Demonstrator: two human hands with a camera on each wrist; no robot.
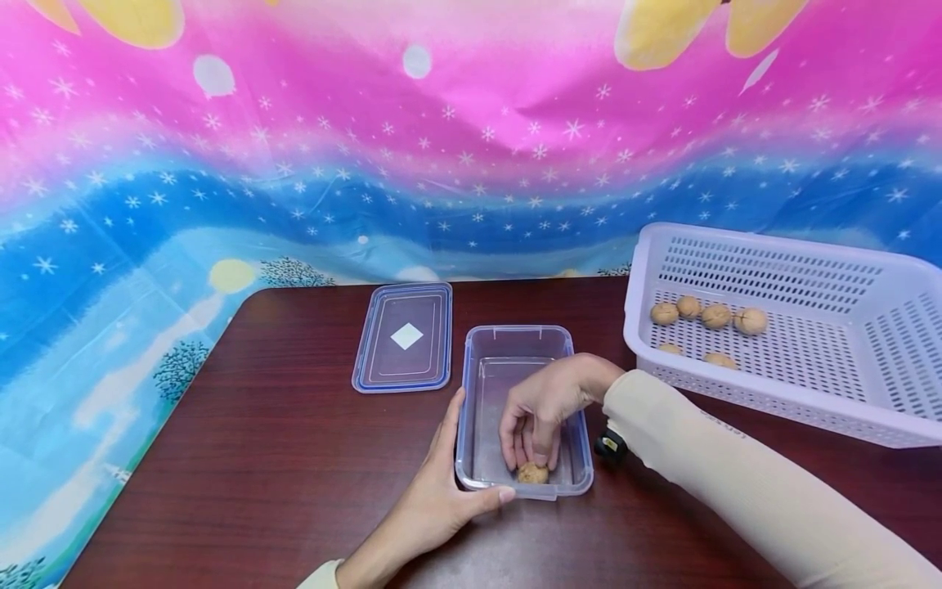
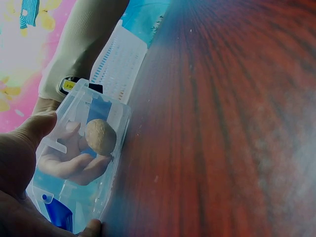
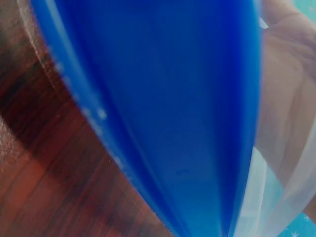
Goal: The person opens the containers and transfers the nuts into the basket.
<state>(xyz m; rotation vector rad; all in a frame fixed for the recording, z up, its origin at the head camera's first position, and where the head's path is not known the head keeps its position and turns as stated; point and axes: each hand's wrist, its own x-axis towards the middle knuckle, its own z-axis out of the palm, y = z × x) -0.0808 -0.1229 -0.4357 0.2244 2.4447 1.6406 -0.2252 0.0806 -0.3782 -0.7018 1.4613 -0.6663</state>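
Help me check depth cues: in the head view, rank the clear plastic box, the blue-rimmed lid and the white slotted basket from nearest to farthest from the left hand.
1. Clear plastic box, gripped at its left wall by the left hand.
2. Blue-rimmed lid, behind the hand on the table.
3. White slotted basket, far right.

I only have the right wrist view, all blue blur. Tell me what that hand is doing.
Observer: The right hand reaches into the clear container, its fingers on a walnut at the near end.
Operator: Report the other hand.
Observer: The left hand grips the container's near left corner, thumb over the rim.
Operator: Say where the lid is.
Observer: The blue-rimmed lid lies flat on the table, left of the container.
Operator: Give me the remaining walnuts.
Observer: Six show in the white basket to the right.
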